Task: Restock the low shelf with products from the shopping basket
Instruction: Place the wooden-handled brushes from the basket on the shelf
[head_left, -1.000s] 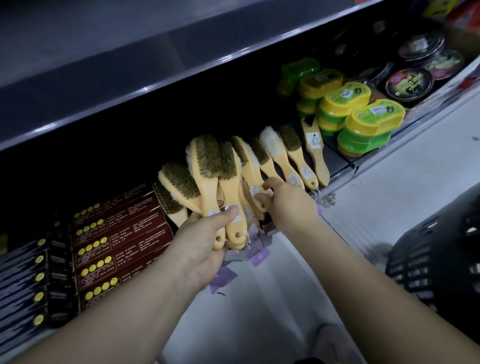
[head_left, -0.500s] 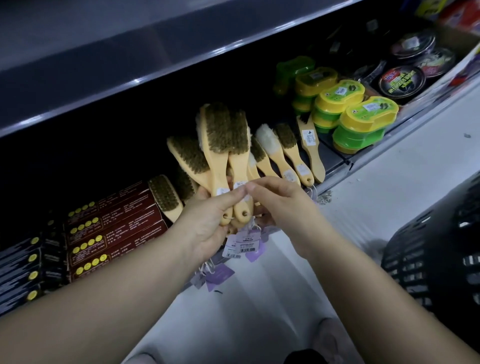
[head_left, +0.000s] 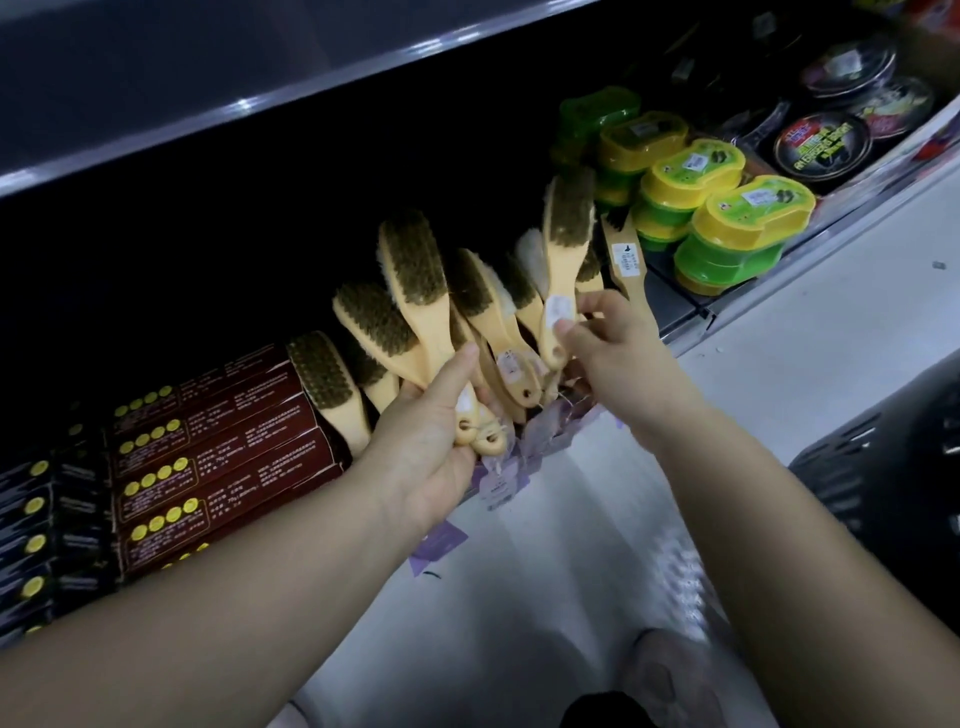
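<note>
1. Two bare hands work at the front edge of the low shelf (head_left: 675, 304). The left hand (head_left: 421, 447) curls its fingers round a fanned bunch of wooden brushes (head_left: 415, 275), thumb across the handles.
2. The right hand (head_left: 618, 358) pinches the handle of a single brush (head_left: 563, 244) between thumb and fingertips, its bristle head pointing into the shelf.
3. Purple tags (head_left: 540, 441) dangle over the shelf's lip.
4. On the shelf, dark red boxes (head_left: 218, 415) lie at left, yellow-and-green cases (head_left: 727, 228) and round tins (head_left: 821, 140) at right.
5. A pale floor (head_left: 571, 561) spreads below the shelf, and the black shopping basket (head_left: 883, 467) stands on it to the right.
6. A grey upper shelf (head_left: 311, 93) overhangs the low one.
</note>
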